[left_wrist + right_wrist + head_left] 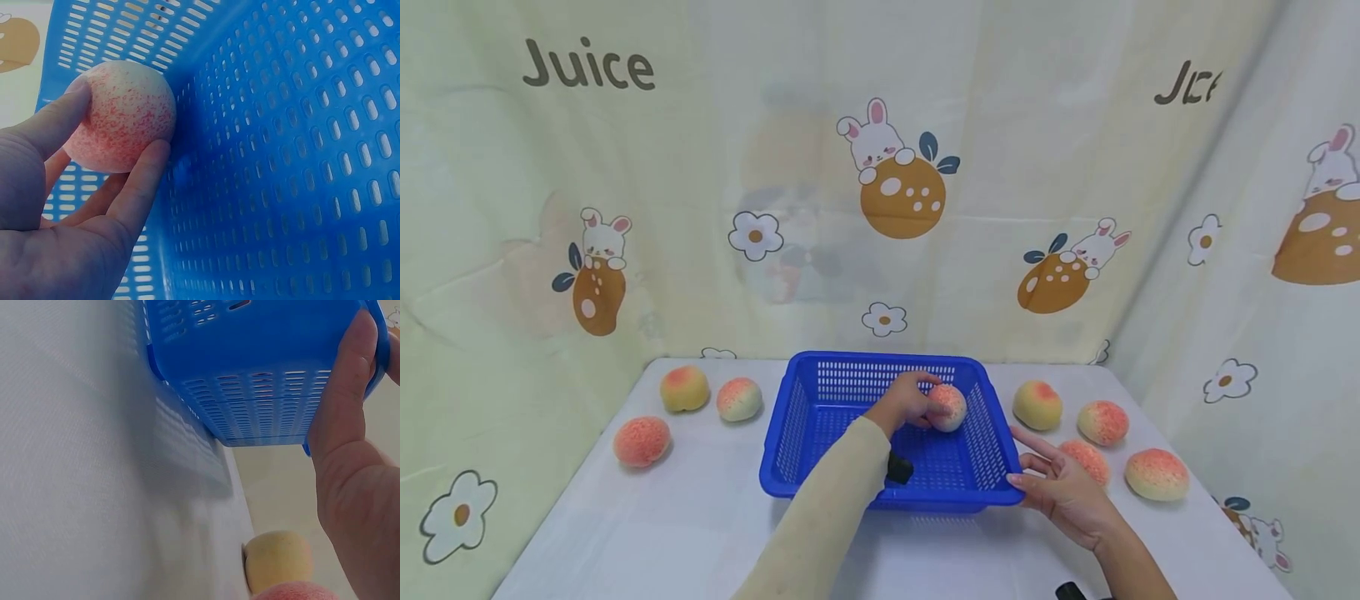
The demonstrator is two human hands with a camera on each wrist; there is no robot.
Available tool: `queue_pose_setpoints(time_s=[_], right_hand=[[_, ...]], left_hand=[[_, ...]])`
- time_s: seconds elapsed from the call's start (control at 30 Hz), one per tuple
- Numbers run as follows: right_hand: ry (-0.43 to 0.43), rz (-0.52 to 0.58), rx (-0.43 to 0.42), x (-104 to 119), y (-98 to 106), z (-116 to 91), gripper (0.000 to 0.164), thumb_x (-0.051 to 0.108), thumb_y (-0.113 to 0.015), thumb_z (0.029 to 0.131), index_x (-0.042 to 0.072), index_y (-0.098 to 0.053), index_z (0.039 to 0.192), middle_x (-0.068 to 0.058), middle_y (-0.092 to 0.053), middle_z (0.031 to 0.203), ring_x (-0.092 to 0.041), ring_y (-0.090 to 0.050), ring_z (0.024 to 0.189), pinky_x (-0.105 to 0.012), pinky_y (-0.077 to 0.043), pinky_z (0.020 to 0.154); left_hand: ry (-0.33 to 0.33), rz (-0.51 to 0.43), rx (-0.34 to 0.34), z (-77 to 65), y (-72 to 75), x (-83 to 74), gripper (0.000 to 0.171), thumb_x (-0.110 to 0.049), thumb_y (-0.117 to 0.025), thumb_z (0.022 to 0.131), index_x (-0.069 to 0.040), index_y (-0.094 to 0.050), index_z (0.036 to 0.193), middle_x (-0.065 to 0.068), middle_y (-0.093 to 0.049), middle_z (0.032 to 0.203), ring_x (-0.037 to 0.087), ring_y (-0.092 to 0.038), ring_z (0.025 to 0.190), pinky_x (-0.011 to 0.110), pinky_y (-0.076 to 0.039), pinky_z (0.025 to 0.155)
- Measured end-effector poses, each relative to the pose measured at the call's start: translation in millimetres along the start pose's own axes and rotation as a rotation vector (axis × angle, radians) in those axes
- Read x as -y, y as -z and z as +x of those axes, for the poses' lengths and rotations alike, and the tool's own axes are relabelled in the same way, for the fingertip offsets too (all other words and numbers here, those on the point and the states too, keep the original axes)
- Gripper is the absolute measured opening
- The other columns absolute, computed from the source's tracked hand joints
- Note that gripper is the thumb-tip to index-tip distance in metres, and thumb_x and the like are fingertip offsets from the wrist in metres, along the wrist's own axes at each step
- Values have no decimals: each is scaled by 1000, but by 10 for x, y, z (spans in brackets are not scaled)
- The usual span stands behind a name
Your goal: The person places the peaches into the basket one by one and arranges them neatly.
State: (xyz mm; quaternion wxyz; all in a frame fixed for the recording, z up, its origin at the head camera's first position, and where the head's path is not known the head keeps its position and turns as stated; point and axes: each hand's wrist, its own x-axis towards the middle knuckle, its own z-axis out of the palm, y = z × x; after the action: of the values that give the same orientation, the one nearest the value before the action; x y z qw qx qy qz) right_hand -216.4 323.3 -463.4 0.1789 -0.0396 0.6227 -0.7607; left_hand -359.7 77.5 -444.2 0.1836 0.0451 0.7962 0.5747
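While your left hand (912, 402) curls thumb and fingers round the speckled peach (952, 408), right of centre in the head view and within the walls of the blue basket (887, 358), the likeliest fault is a slip: the fruit looks round, so a loosened or uneven hold could let it roll along the slotted floor. Whether it touches that floor, you cannot tell. Your right hand (1063, 496) pinches the rim at the basket's lower-right corner; a hard pull there could, I judge, tilt or skew the basket and jar the fruit. Note too the half-hidden peach (1088, 461) just beyond that hand, lower right; a careless knuckle might nudge it over the white table (700, 517). Appearance of the held fruit: near-spherical, pale cream on one side, coral-pink flecks thickening across the other; no stem or leaf visible.
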Motion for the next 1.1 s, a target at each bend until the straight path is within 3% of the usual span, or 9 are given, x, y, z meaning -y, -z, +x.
queue_pose_setpoints(time_s=[0.33,0.73,1.1], right_hand=[[4,-12,0,7,-10,3,83,0,-61,100,12,-12,165,2,-66,105,-14,-72,97,-37,-61,90],[3,0,8,1,-24,-2,82,-1,-60,100,13,-12,165,2,-66,106,-14,-72,96,-36,-61,90],[4,-6,-5,1,-38,2,82,0,-61,100,13,-13,165,2,-66,105,-12,-72,94,-36,-61,90]], left_hand=[[-6,0,0,37,24,21,51,-2,-80,86,-14,-65,133,15,-60,135,27,-69,102,45,-62,86],[-31,34,0,30,34,29,47,-2,-79,87,-13,-66,131,12,-65,114,24,-67,93,44,-62,88],[-55,14,25,-92,120,-36,50,0,-76,89,-10,-63,136,13,-64,112,27,-69,98,48,-60,91]])
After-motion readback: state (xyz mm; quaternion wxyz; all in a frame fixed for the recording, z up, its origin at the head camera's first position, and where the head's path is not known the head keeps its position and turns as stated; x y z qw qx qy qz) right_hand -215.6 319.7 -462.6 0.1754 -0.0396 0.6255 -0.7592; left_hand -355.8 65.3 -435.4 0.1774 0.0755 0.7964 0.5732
